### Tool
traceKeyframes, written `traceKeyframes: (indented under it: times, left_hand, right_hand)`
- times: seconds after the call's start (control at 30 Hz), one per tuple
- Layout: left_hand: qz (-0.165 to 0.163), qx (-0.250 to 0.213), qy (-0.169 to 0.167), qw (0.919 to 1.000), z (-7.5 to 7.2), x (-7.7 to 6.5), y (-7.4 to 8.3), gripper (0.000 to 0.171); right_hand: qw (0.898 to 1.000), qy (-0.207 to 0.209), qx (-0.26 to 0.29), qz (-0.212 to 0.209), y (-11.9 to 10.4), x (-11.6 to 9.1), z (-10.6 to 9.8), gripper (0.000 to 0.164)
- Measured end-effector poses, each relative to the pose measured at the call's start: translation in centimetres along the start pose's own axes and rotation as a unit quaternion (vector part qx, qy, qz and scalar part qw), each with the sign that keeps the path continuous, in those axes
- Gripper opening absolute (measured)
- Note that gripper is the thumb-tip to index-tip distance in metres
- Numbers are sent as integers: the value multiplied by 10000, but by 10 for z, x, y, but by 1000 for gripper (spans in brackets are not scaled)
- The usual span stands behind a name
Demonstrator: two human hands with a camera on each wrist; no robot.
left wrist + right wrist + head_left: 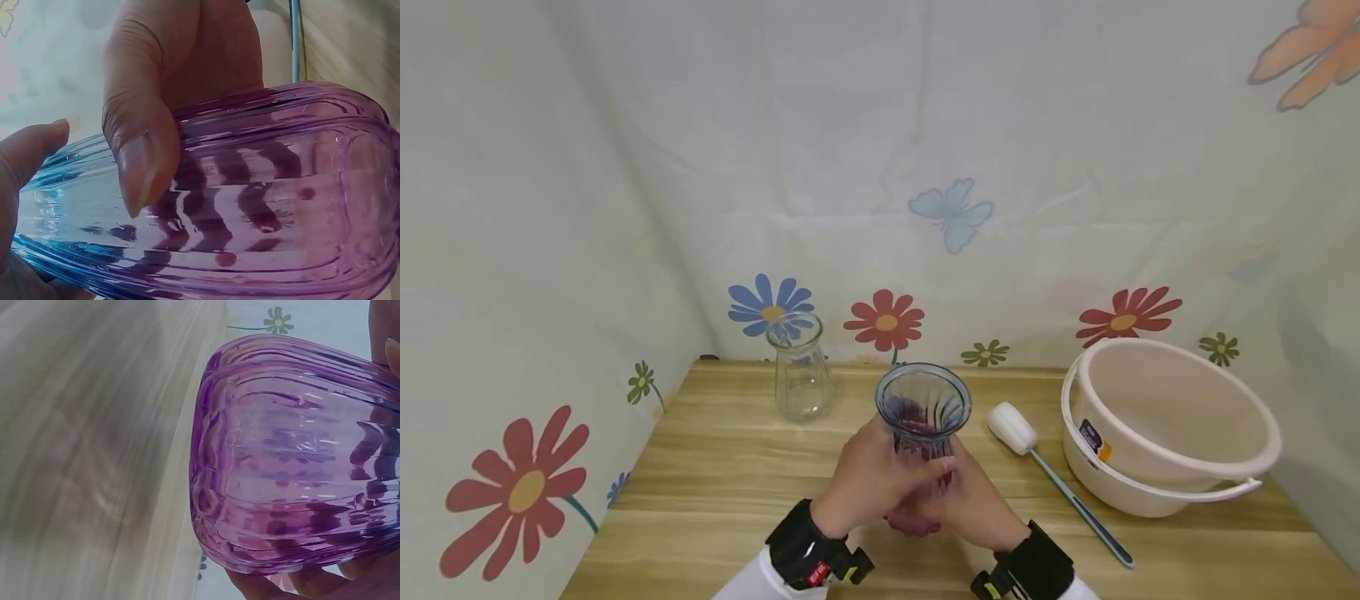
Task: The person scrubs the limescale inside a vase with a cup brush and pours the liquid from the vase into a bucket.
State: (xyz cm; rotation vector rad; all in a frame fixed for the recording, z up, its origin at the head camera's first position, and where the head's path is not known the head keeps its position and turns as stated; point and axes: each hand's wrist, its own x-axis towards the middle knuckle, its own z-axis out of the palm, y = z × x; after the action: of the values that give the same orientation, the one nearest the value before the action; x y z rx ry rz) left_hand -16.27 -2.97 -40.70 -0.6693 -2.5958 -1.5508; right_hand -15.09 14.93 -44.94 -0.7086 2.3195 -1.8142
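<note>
Both hands hold a ribbed glass vase (922, 400), blue at its flared mouth and purple toward its base. In the head view the mouth faces up and toward the camera. My left hand (868, 467) grips it from the left, its thumb lying across the front. From the right, my right hand (966, 497) grips the lower body. In the left wrist view the clear purple body (269, 194) fills much of the frame, with a thumb (144, 150) pressed on it. The right wrist view shows the rounded purple base (275, 456) with fingers (312, 581) under its side.
A clear glass jar (803, 383) stands at the back left of the wooden table (715, 483). On the right lies a white-headed sponge brush (1013, 427) with a blue handle, beside a pale pink bucket (1150, 475). A flower-printed cloth (850, 150) hangs behind.
</note>
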Motion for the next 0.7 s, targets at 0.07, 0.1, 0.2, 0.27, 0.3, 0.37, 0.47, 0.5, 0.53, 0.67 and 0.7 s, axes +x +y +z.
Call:
traceKeyframes:
  times: [0.07, 0.1, 0.2, 0.27, 0.3, 0.37, 0.47, 0.5, 0.53, 0.67, 0.7]
  left_hand:
    - [31, 44, -25, 10000, 3, -2, 0, 70]
    - [50, 60, -34, 10000, 5, -3, -1, 69]
    - [121, 111, -81, 9998, 8, -7, 0, 69]
    - [127, 100, -123, 9998, 10, -11, -1, 69]
    - [164, 89, -143, 9997, 11, -13, -1, 68]
    - [251, 65, -193, 9995, 12, -18, -1, 68]
    - [395, 34, -238, 9989, 13, -21, -1, 66]
    - [428, 27, -253, 9988, 14, -22, -1, 66]
    - [436, 3, -270, 9987, 15, -22, -2, 65]
    - [419, -54, -302, 9987, 19, -23, -3, 64]
    - [428, -56, -306, 9986, 20, -23, -4, 63]
  right_hand:
    - [9999, 36, -130, 62, 2, -5, -1, 69]
    - [9996, 80, -225, 120, 3, -7, -1, 68]
    - [9987, 203, -376, 268, 3, -14, -1, 70]
    - [9990, 144, -288, 321, 3, -18, 1, 65]
    - [9995, 31, -149, 288, 2, -19, 2, 59]
    - [9991, -313, 244, 160, 2, -21, 4, 43]
    - [9947, -727, 728, -7, 1, -23, 6, 26]
    - [9939, -767, 796, -1, 1, -24, 6, 24]
    - [9936, -773, 824, 4, 1, -25, 6, 24]
    - [9958, -570, 669, 243, 0, -30, 6, 30]
    - [9958, -566, 669, 266, 0, -31, 7, 29]
